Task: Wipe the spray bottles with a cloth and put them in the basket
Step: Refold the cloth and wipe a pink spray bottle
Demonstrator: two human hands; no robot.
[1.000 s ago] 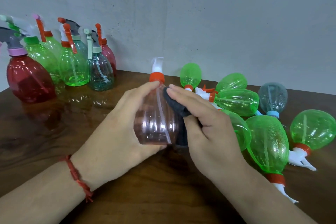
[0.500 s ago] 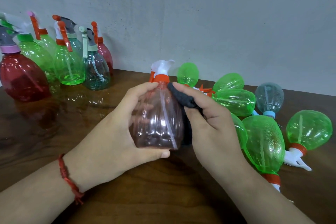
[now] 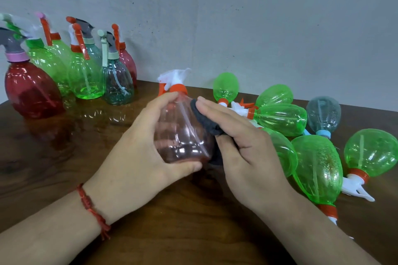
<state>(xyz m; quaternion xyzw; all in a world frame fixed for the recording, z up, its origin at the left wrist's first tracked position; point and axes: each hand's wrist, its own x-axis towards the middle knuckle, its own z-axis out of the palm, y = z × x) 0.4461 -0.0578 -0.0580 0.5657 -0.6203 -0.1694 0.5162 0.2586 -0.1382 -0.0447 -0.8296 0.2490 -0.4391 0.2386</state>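
Observation:
A clear pink spray bottle with an orange collar and white trigger head is held above the wooden table at the centre. My left hand grips its body, thumb under the base and fingers round the far side. My right hand holds a dark grey cloth and presses it against the bottle's right side. The cloth is mostly hidden under my fingers. No basket is in view.
Several upright spray bottles, red, green and teal, stand at the back left by the wall. A pile of green bottles and one pale teal bottle lie on their sides at the right.
The pink bottle has turned in my left hand, its trigger head swinging round. My right hand with the cloth has slid along the bottle's right side.

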